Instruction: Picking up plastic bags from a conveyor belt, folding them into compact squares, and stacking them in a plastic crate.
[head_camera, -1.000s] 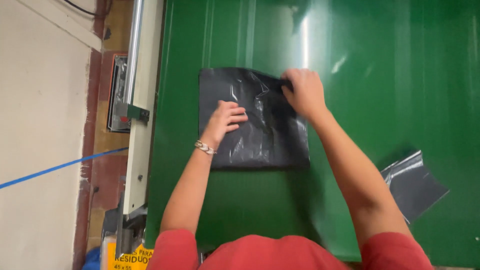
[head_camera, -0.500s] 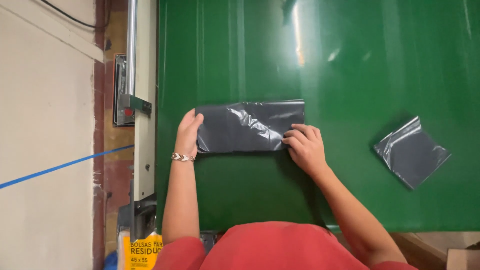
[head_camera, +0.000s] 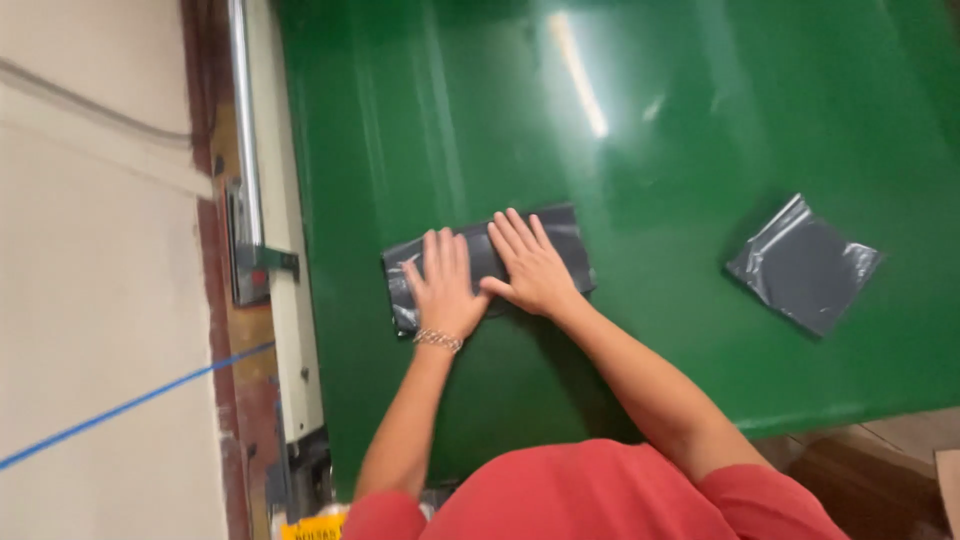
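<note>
A dark grey plastic bag (head_camera: 570, 235), folded into a narrow strip, lies on the green table (head_camera: 650, 90). Both my hands lie flat on it, side by side, fingers spread and pointing away from me. My left hand (head_camera: 442, 285), with a thin bracelet on its wrist, covers the strip's left part. My right hand (head_camera: 528, 265) covers the middle and right part. Only the strip's ends and far edge show around my hands.
A second folded grey plastic bag (head_camera: 803, 263) lies apart at the right of the table. A white metal rail (head_camera: 285, 300) with a bracket runs along the table's left edge. Beyond it lies pale floor with a blue tape line (head_camera: 120, 410).
The bag went from a wide sheet to a long strip. My hands moved from its two ends to lie flat together on top of it. The camera view shifted.
</note>
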